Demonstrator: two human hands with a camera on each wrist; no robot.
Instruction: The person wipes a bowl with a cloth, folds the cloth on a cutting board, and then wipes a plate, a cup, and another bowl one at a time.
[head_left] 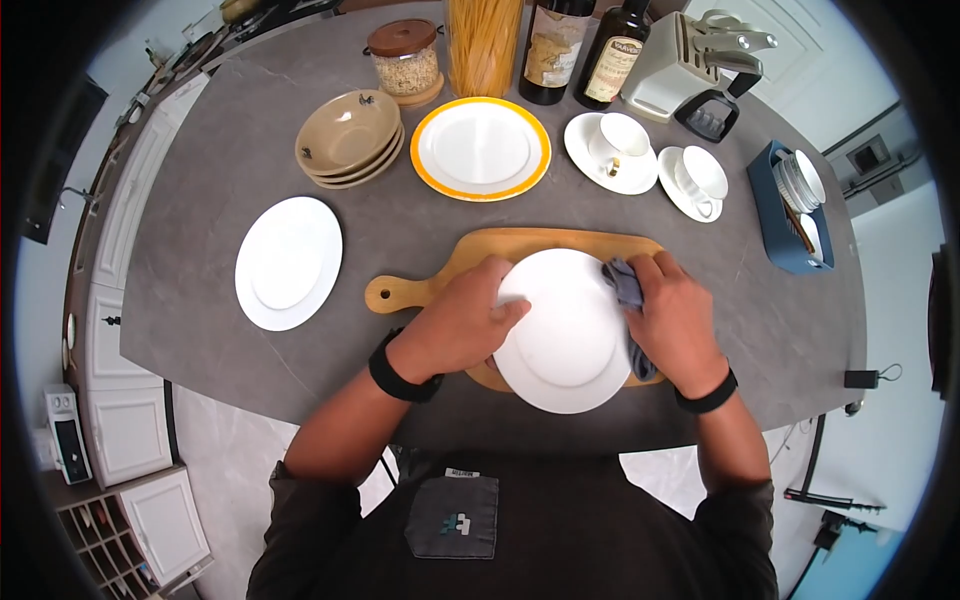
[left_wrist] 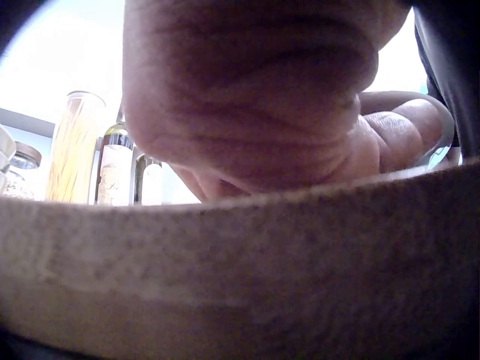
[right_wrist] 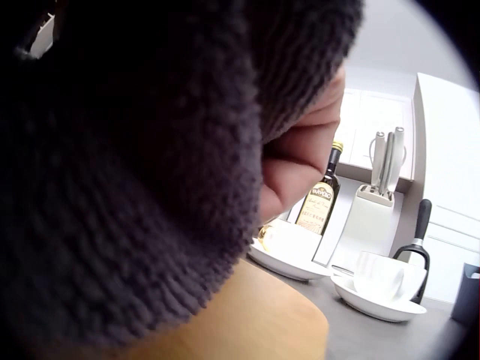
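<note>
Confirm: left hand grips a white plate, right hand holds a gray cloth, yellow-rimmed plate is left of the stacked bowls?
Not quite: the yellow-rimmed plate is right of the stacked bowls, as the head view shows. The rest stands: the left hand grips a white plate and the right hand holds a gray cloth.

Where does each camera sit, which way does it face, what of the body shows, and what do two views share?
Head: on the head, facing forward and down at the white plate; left grip, right grip, forearms and shirt show.
Left wrist: facing forward past a close brown edge toward the pasta jar; left grip fills the top.
Right wrist: facing past the gray cloth toward the knife block; part of right grip shows.
Shared: head and right wrist both show cloth and knife block.
</note>
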